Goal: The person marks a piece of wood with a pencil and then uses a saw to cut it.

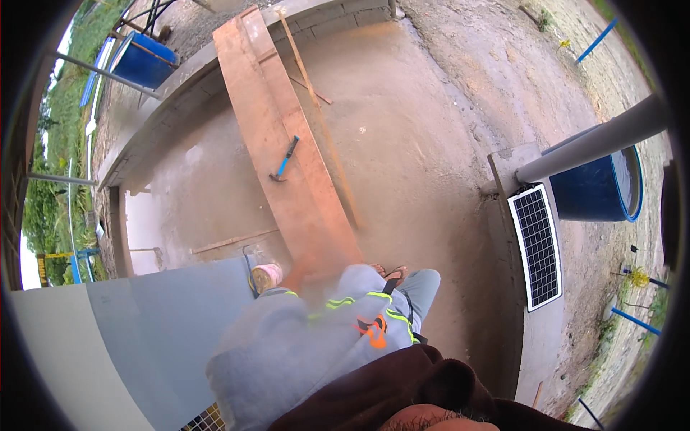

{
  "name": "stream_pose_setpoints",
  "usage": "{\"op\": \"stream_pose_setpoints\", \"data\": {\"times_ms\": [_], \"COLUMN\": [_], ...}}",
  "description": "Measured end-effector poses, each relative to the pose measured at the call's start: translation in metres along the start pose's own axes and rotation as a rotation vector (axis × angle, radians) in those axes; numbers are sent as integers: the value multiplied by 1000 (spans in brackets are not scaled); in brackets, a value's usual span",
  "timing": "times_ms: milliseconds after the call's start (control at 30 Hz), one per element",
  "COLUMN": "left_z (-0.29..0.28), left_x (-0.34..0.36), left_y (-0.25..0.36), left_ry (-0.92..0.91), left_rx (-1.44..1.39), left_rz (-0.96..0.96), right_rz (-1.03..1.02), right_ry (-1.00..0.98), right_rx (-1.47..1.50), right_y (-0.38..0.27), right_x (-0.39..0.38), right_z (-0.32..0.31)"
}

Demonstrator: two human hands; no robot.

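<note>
Neither of my hands shows plainly; the grey sleeves and top (302,337) with yellow-green stripes fill the lower middle, partly smeared. Before me a long reddish-brown board (277,129) runs away across the wet floor. On it lies a hammer (286,159) with a blue and black handle, untouched. Left of the board's near end is a small pink and tan thing (267,276), whose kind I cannot make out. My sandalled feet (394,274) stand by the board's near end, at its right.
A low block wall (162,108) borders the floor at the far left. A grey panel-like surface (165,309) lies at near left. On the right are a solar panel (535,246), a grey post (589,140) and a blue barrel (596,187). Another blue barrel (146,60) stands far left.
</note>
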State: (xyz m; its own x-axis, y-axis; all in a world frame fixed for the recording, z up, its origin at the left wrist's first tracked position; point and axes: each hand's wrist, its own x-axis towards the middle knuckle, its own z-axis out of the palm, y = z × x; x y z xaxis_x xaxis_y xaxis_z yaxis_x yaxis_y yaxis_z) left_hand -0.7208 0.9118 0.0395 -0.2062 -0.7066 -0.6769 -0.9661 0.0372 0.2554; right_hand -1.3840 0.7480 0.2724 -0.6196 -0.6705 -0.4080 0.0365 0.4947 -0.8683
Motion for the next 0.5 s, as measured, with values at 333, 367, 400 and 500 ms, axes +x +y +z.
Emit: {"op": "stream_pose_setpoints", "data": {"times_ms": [333, 367, 400, 500], "left_z": [-39, -59, -83, -165], "left_x": [57, 61, 65, 6], "left_y": [175, 191, 205, 254], "left_ry": [409, 460, 656, 958], "left_rx": [-959, -1008, -1131, -1170], "left_rz": [-647, -685, -623, -615], "right_rz": [-2, 2, 11, 30], "right_ry": [-575, -609, -632, -663], "right_rx": [-361, -394, -424, -524], "right_y": [-57, -62, -67, -80], "right_x": [184, 203, 220, 261], "right_z": [155, 169, 180, 204]}}
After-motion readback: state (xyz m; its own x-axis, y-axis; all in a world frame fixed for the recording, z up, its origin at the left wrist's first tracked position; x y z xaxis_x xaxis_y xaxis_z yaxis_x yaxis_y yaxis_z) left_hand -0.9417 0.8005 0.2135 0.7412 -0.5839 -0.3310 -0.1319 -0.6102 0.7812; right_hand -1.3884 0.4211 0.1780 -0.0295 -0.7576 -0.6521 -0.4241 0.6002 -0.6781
